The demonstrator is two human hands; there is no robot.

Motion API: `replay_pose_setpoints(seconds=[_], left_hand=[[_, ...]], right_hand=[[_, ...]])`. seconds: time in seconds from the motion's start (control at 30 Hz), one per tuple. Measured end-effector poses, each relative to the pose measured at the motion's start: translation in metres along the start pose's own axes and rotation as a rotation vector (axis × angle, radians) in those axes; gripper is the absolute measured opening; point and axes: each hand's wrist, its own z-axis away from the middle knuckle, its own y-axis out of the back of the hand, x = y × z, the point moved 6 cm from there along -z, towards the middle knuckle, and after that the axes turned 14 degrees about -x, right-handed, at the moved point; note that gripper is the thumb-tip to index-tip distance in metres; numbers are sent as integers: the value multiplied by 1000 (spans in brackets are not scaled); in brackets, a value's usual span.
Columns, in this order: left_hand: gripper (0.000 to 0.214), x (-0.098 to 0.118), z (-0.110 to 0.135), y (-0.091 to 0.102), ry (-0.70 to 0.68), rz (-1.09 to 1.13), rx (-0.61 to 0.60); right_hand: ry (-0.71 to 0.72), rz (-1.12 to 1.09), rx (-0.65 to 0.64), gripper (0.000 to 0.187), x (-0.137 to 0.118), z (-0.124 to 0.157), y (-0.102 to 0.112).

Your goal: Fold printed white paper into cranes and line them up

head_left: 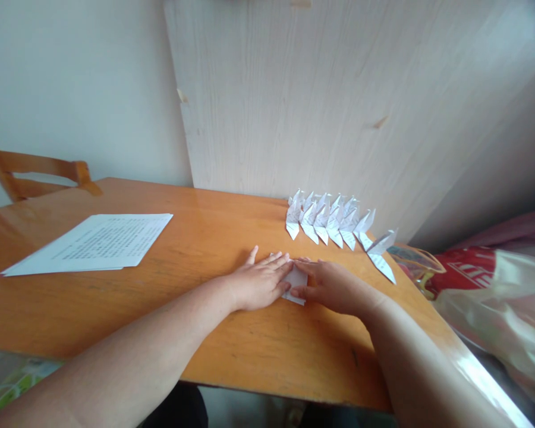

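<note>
A small folded piece of white paper (298,279) lies on the wooden table (196,232) in front of me. My left hand (263,281) rests flat on its left part, fingers stretched out and thumb spread away. From the other side, my right hand (323,285) touches the paper's right edge with its fingertips; thumb and fingers are apart. Both hands cover parts of the paper, so its full shape is hidden. Beyond them, several folded paper figures (323,220) with pointed tips stand in rows near the wall. One more paper figure (382,255) stands closer, at the right edge.
A stack of printed sheets (111,241) lies on the left of the table. Behind it is a wooden chair (44,169). A pale panel (294,107) backs the table. Bags, one red (463,270) and one whitish (494,315), sit beyond the right edge.
</note>
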Motion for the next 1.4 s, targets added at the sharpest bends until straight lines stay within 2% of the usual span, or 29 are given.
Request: replay_pose_setpoints(seconds=[0.1, 0.37, 0.6, 0.77, 0.93, 1.17, 1.4], left_hand=[[64, 1, 1, 1, 30, -43, -30], [68, 1, 4, 2, 30, -39, -64], [81, -2, 5, 4, 31, -34, -86], [87, -8, 10, 12, 83, 7, -127], [85, -19, 19, 19, 129, 40, -196], [87, -38, 31, 28, 175, 83, -243], [70, -47, 34, 31, 167, 109, -256]], right_hand=[[23, -23, -55, 53, -1, 0, -2], [20, -17, -99, 73, 7, -5, -12], [2, 2, -113, 76, 10, -5, -14], [-44, 7, -135, 76, 8, -4, -11], [-65, 9, -147, 71, 7, -4, -10], [-84, 30, -166, 81, 13, -5, -14], [-101, 35, -167, 83, 17, -6, -17]])
